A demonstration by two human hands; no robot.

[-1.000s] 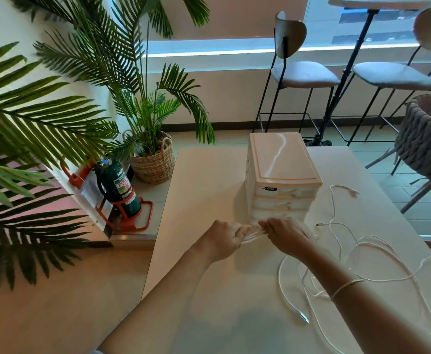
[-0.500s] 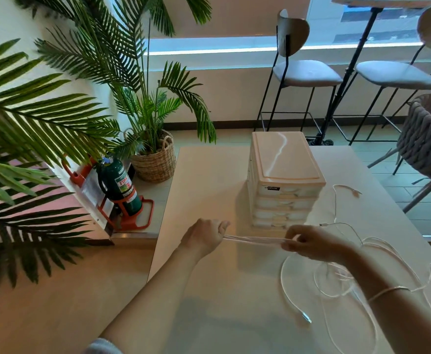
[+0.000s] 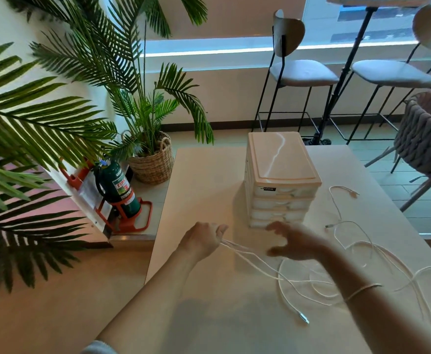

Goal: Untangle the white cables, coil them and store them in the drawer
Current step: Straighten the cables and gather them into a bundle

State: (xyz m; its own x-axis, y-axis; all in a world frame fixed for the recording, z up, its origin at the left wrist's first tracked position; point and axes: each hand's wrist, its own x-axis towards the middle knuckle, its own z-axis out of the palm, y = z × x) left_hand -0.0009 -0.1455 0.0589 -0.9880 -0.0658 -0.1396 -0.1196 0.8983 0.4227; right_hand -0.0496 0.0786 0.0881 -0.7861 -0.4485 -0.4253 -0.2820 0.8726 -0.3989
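Observation:
White cables (image 3: 311, 284) lie in loose tangled loops across the right half of the beige table (image 3: 209, 315). My left hand (image 3: 201, 241) pinches a few strands at their end, and they run down and right toward the pile. My right hand (image 3: 293, 242) hovers in front of the drawer unit with fingers spread and blurred, holding nothing. The small cream drawer unit (image 3: 280, 180) stands behind both hands with all its drawers closed. One cable plug (image 3: 303, 317) lies near the front, and another plug (image 3: 328, 226) lies to the right of the drawers.
A green fire extinguisher (image 3: 117, 187) in an orange stand and a palm in a wicker basket (image 3: 153, 162) sit on the floor to the left. Bar stools (image 3: 303, 72) and a woven chair (image 3: 429, 134) stand beyond the table's far and right edges.
My right hand has let go of the strands it was pulling taut and now hovers spread. The strands have gone slack and droop toward the pile. My left hand still holds their end.

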